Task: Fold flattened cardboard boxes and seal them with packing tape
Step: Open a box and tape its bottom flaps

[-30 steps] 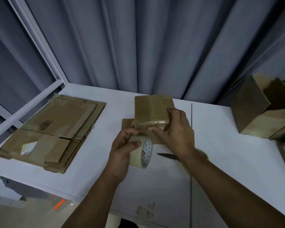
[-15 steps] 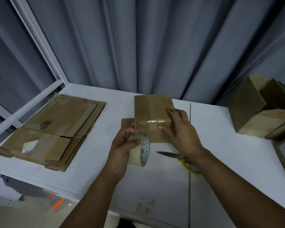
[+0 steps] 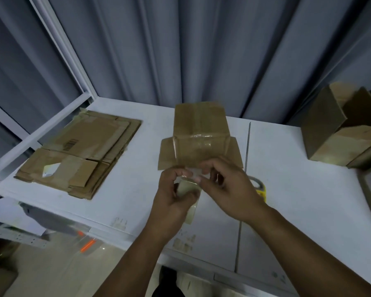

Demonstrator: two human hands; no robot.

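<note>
A small folded cardboard box (image 3: pixel 199 133) stands on the white table (image 3: pixel 298 189), its side flaps spread out and shiny clear tape across its near face. Just in front of it my left hand (image 3: pixel 174 200) grips a roll of clear packing tape (image 3: pixel 189 189), mostly hidden by the fingers. My right hand (image 3: pixel 227 187) pinches the loose end of the tape strip between thumb and forefinger, right beside the left hand. Both hands are off the box.
A stack of flattened cardboard boxes (image 3: pixel 81 155) lies at the table's left. Assembled boxes (image 3: pixel 341 133) sit at the right edge. Yellow-handled scissors (image 3: pixel 260 189) lie behind my right hand. Grey curtains hang behind the table.
My right hand left the box's taped face and came back to the roll, where it now pinches the tape end. The left hand pulled the roll slightly toward me.
</note>
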